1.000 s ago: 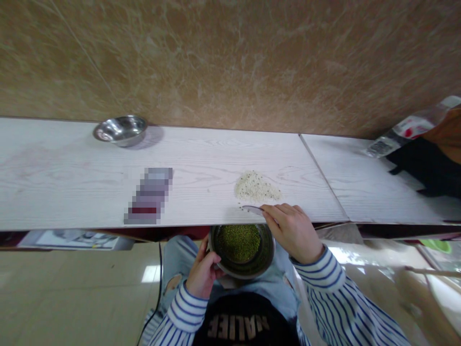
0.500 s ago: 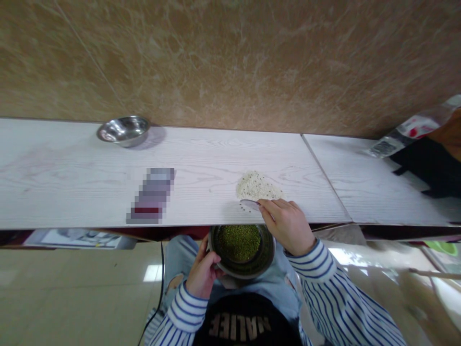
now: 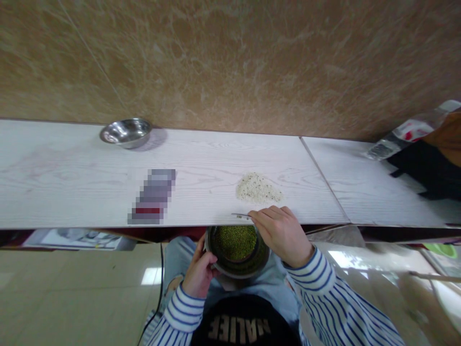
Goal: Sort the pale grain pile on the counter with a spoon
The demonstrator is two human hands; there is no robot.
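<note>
My left hand [image 3: 199,274] grips the rim of a metal bowl [image 3: 236,269] full of green beans [image 3: 236,241], held just below the near edge of the white table [image 3: 72,192]. My right hand [image 3: 283,235] is closed on a metal spoon [image 3: 240,216], whose tip lies at the table's edge right above the bowl. A small heap of white rice mixed with dark grains [image 3: 256,189] lies on the table just beyond the spoon.
An empty steel bowl [image 3: 126,132] stands at the back left against the brown wall. A blurred flat object [image 3: 153,196] lies left of the heap. A plastic bottle [image 3: 406,133] and dark cloth [image 3: 428,170] sit at the far right.
My right hand has drawn the spoon back from the rice heap to the table's near edge, over the bowl. The bowl has shifted slightly left.
</note>
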